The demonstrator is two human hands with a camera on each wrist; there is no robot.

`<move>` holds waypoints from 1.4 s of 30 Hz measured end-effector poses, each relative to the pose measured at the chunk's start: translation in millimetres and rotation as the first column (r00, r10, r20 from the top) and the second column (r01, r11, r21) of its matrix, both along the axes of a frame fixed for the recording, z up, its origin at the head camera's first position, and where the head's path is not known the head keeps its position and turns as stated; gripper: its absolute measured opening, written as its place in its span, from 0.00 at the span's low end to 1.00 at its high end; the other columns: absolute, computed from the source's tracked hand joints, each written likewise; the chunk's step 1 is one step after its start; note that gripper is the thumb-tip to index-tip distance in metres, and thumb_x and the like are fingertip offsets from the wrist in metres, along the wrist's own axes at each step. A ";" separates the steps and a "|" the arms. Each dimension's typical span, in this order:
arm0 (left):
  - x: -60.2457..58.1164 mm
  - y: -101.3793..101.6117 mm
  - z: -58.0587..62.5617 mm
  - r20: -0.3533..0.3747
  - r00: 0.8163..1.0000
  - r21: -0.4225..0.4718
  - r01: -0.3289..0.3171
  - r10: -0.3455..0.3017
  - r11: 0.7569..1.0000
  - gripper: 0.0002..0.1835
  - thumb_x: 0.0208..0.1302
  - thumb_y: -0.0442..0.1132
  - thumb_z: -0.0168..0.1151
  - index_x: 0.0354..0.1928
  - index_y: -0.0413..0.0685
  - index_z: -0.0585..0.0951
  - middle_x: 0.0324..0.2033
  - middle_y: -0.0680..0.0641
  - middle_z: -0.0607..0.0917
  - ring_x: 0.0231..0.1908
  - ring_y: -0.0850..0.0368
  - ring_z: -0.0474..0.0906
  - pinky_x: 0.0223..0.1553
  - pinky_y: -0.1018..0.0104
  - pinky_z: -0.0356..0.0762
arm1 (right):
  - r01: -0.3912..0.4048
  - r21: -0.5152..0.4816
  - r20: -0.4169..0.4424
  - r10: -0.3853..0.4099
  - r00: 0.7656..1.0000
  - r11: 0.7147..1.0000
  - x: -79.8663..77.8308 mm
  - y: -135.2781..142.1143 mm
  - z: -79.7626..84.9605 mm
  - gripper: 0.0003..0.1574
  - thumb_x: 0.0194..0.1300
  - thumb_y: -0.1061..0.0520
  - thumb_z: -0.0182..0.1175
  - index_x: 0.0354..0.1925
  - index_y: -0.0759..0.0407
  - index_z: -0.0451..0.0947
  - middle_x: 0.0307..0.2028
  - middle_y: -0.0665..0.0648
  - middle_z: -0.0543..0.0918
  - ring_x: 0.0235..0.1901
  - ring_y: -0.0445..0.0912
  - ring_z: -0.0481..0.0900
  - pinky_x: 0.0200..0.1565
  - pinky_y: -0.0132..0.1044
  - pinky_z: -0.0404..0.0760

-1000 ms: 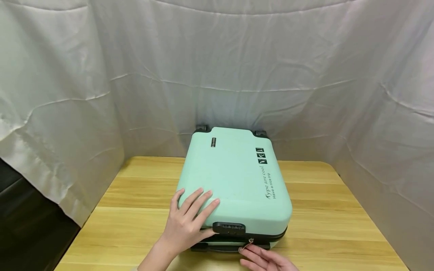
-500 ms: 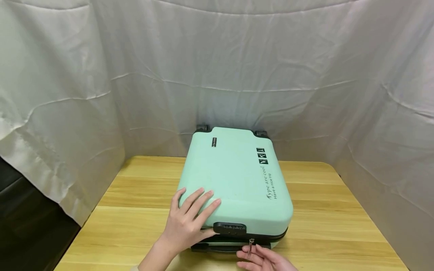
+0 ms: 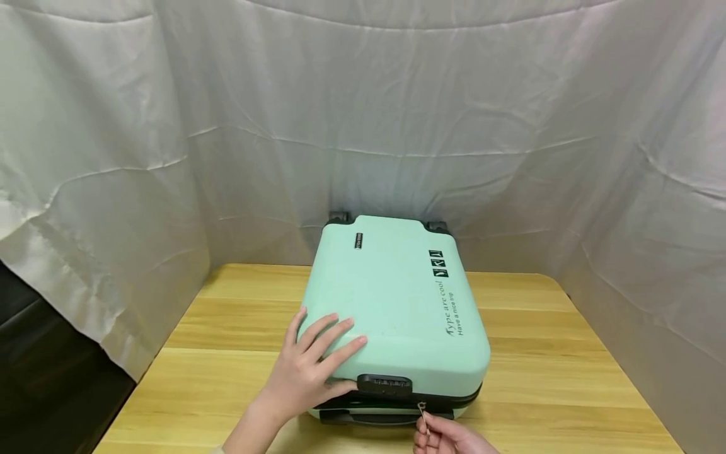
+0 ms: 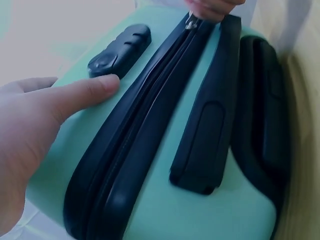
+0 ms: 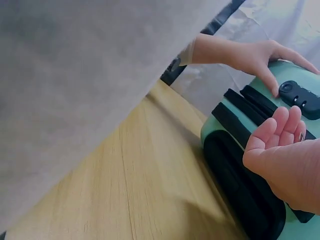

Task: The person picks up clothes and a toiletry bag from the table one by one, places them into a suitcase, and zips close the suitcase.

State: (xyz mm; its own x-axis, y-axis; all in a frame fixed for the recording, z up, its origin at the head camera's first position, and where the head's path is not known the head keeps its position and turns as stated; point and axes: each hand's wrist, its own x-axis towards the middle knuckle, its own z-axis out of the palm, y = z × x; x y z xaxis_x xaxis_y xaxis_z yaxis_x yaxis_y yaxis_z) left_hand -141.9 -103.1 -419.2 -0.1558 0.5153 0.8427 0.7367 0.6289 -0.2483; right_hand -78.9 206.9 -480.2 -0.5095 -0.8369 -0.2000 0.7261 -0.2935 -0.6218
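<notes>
A mint-green hard-shell suitcase (image 3: 391, 296) lies flat, its black handle (image 3: 380, 417) and zipper seam (image 4: 145, 100) facing the person. My left hand (image 3: 303, 372) rests spread on the near left corner of the lid. Its thumb (image 4: 95, 92) touches the shell beside the black combination lock (image 3: 384, 384). At the front edge, right of the lock, my right hand (image 3: 445, 436) pinches the metal zipper pull (image 3: 422, 413) between thumb and fingers. In the left wrist view, the right hand's fingers (image 4: 212, 7) cover most of the pull.
The suitcase stands on a wooden table (image 3: 567, 366). Pale grey cloth (image 3: 374, 113) hangs behind and at both sides, close to the suitcase wheels (image 3: 338, 217). A dark surface (image 3: 51, 366) shows at the lower left.
The right hand has gone from loosely extended fingers around the zipper pull to a pinch on it, shifting slightly right. The left hand has moved slightly left; the suitcase looks nearly still.
</notes>
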 end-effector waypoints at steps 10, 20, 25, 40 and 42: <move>-11.7 -17.0 2.8 0.068 0.994 0.109 0.073 -0.080 0.991 0.38 0.55 0.69 0.62 0.58 0.49 0.81 0.55 0.41 0.82 0.55 0.42 0.76 0.55 0.39 0.68 | -0.041 -0.030 0.035 0.042 0.998 0.999 -1.1 2.6 -1.0 0.19 0.79 0.49 0.39 0.41 0.47 0.77 0.37 0.42 0.79 0.38 0.35 0.74 0.48 0.26 0.72; -13.2 -9.8 -5.2 0.135 0.979 0.231 0.119 -0.153 0.966 0.40 0.49 0.67 0.69 0.55 0.42 0.81 0.55 0.38 0.81 0.60 0.31 0.72 0.67 0.51 0.65 | -0.028 -0.048 0.063 0.031 0.998 0.998 -1.5 1.4 -2.5 0.20 0.79 0.49 0.39 0.41 0.47 0.78 0.37 0.42 0.79 0.38 0.35 0.72 0.49 0.26 0.71; -13.0 -8.4 -5.3 0.117 0.979 0.252 0.136 -0.170 0.958 0.40 0.47 0.66 0.71 0.53 0.40 0.82 0.53 0.38 0.82 0.59 0.31 0.72 0.67 0.53 0.66 | -0.017 -0.034 0.006 0.017 1.000 0.999 -2.9 -2.2 -4.0 0.20 0.79 0.50 0.38 0.41 0.47 0.78 0.36 0.43 0.80 0.38 0.35 0.73 0.49 0.26 0.72; -12.4 -8.2 -5.1 0.111 0.978 0.260 0.143 -0.177 0.955 0.41 0.44 0.66 0.73 0.53 0.40 0.82 0.52 0.38 0.83 0.59 0.30 0.73 0.67 0.54 0.67 | -0.025 0.049 -0.040 0.027 0.999 0.998 -7.3 -21.8 3.6 0.17 0.78 0.51 0.40 0.42 0.48 0.77 0.37 0.42 0.79 0.38 0.34 0.75 0.52 0.28 0.74; -12.7 -8.0 -5.0 0.105 0.979 0.260 0.142 -0.175 0.955 0.41 0.44 0.66 0.73 0.52 0.40 0.82 0.52 0.38 0.83 0.58 0.30 0.73 0.67 0.54 0.68 | -0.033 0.058 -0.063 0.037 0.997 0.998 -7.4 -25.0 3.8 0.17 0.78 0.51 0.40 0.42 0.48 0.76 0.37 0.42 0.78 0.38 0.34 0.75 0.52 0.29 0.74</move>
State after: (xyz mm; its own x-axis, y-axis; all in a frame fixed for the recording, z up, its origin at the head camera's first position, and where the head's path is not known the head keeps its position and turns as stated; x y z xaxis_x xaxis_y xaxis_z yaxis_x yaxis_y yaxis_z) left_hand -154.6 -111.1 -424.2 -0.2020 0.3179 0.9264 0.8471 0.5314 0.0024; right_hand -86.4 181.8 -476.4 -0.4931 -0.8428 -0.2157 0.6937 -0.2313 -0.6821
